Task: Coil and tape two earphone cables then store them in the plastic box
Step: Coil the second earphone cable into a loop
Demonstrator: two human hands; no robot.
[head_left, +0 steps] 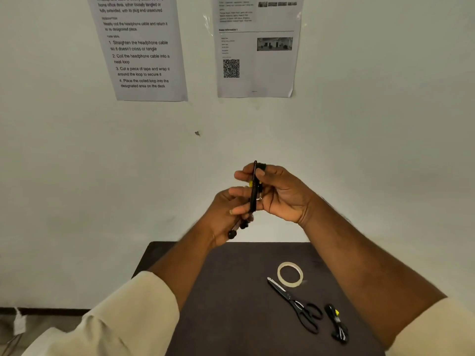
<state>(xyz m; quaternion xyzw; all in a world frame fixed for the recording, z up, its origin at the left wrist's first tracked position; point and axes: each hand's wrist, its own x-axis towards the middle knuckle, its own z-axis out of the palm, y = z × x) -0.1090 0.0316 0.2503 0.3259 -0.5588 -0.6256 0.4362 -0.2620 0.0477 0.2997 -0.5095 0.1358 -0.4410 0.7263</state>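
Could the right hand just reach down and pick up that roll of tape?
Probably not right now: the right hand is busy gripping the coiled earphone cable. The tape roll itself lies uncovered on the table, beside the scissors.

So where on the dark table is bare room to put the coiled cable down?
The dark table is bare left of the steel black-handled scissors. The right is crowded: clear tape roll, scissors, black taped earphone bundle.

Black earphone cable (254, 191) with yellow marks, dark brown table (231, 291), black-handled scissors (295, 303).
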